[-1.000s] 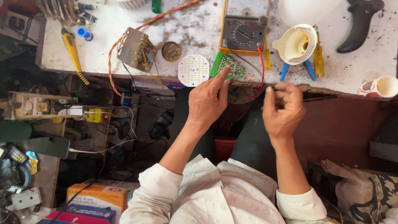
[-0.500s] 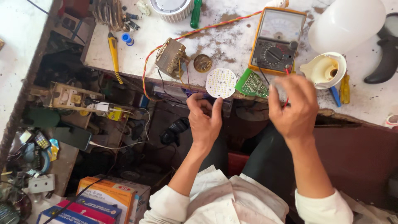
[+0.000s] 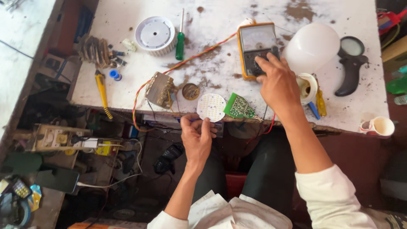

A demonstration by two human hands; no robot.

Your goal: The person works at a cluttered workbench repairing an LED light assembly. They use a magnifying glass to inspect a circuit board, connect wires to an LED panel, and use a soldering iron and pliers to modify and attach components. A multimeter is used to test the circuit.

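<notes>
Head view: the yellow rectangular multimeter (image 3: 257, 48) was touched by spread right-hand fingers (image 3: 267, 63); the left hand (image 3: 196, 138) was loosely curled below the round white LED board (image 3: 211, 107), gripping nothing discernible.

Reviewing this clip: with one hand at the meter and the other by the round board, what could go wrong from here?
The round LED board and green circuit board lie at the table edge; the left hand just below could knock them off. The right hand on the yellow multimeter may snag the red lead hanging over the edge. The white cup near the edge could tip.
</notes>
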